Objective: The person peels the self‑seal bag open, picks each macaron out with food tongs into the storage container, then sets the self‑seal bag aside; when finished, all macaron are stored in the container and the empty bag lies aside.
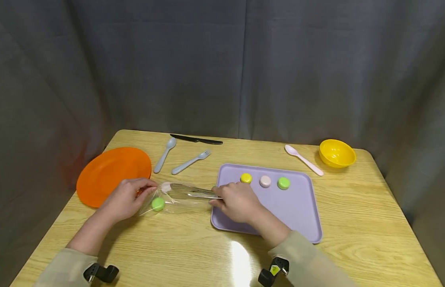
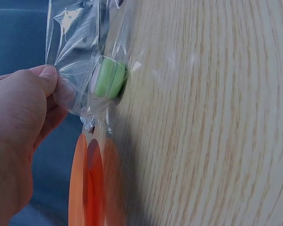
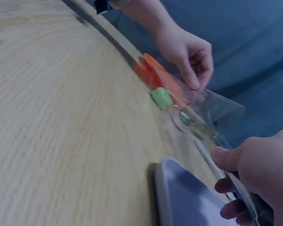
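Observation:
My left hand (image 1: 127, 199) pinches the edge of a clear plastic bag (image 2: 78, 42) between thumb and fingers. Inside the bag lies a light green macaron (image 2: 112, 79), low near the table. My right hand (image 1: 238, 201) grips metal tongs (image 1: 202, 193), which reach leftward into the bag. At the tongs' tips is a pale pink macaron (image 1: 165, 187); whether they still squeeze it I cannot tell. The right forearm passes over a lilac tray (image 1: 287, 211), on which a yellow macaron (image 1: 246, 178), a pink macaron (image 1: 265, 181) and a green macaron (image 1: 283, 183) sit in a row.
Orange plates (image 1: 111, 171) lie beyond my left hand. Behind the bag are a grey spoon (image 1: 165, 155), a grey fork (image 1: 191, 162) and a black knife (image 1: 196, 139). At the back right are a pink spoon (image 1: 304, 160) and a yellow bowl (image 1: 337, 154).

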### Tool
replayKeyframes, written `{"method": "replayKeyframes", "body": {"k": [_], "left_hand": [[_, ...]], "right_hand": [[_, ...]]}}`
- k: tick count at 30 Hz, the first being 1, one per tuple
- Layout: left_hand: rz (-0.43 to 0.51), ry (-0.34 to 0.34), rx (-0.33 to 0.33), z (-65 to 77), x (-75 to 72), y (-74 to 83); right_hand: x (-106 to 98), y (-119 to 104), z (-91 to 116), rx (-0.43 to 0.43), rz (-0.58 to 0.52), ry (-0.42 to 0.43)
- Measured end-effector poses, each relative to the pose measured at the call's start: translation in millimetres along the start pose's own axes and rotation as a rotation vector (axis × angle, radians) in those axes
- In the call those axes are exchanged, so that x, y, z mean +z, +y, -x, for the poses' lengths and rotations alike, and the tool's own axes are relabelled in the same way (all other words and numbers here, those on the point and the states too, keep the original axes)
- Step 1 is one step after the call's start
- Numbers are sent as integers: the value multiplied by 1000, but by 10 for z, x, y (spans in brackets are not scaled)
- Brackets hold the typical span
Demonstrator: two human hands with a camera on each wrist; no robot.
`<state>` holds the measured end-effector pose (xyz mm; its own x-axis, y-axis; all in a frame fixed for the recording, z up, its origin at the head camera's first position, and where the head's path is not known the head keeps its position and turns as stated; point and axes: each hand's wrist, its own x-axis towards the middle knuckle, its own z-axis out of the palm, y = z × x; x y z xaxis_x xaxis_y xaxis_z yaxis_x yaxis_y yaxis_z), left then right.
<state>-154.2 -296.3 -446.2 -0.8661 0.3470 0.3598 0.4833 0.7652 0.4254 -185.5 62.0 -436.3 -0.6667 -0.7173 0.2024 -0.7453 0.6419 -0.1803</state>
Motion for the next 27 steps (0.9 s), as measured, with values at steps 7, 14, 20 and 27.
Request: {"method": "replayKeyframes", "body": {"k": [7,14,20,27], "left_hand": [[6,13,10,-17,0,17],[25,24,26,-24,0,33],[32,19,27,-28,30,27],[52,14,19,-41,48,15]], "right_hand": [[109,-111,-100,24,113,2],[181,-212,-193,56,137,-17],[211,-289,-230,92,108,-43],[258,-381,-265,128,113,-33]]}}
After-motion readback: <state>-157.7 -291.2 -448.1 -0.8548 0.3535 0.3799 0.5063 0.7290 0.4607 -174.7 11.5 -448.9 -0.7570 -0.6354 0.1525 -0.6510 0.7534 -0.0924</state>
